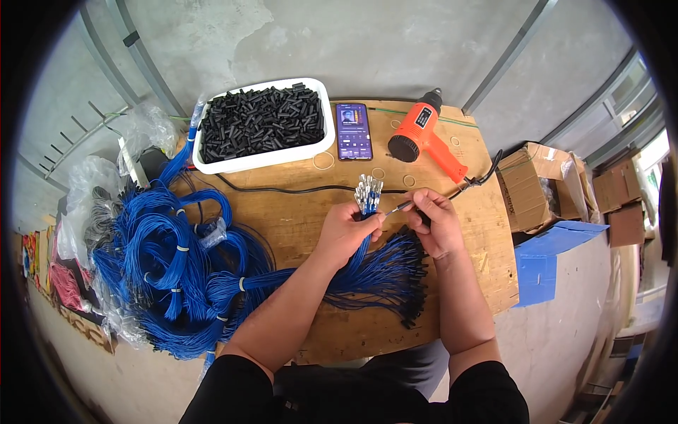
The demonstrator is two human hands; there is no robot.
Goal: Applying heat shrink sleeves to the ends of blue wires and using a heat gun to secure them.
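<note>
My left hand (347, 232) is closed around a bundle of blue wires, whose bare metal terminals (369, 191) stick up above the fingers. From that bundle one wire end points toward my right hand (436, 220). There the thumb and fingers pinch a small black sleeve (403, 205) at the tip of that wire; how far it sits on the wire is too small to tell. Between my forearms, blue wires with black-sleeved ends (409, 283) fan out across the wooden table (296, 205).
A white tub (261, 161) of black sleeves stands at the back, beside a phone (354, 133). An orange heat gun (422, 134) lies right of it, its black cord crossing the table. Coiled blue wire bundles (169, 247) fill the left side. Cardboard boxes (526, 187) stand at right.
</note>
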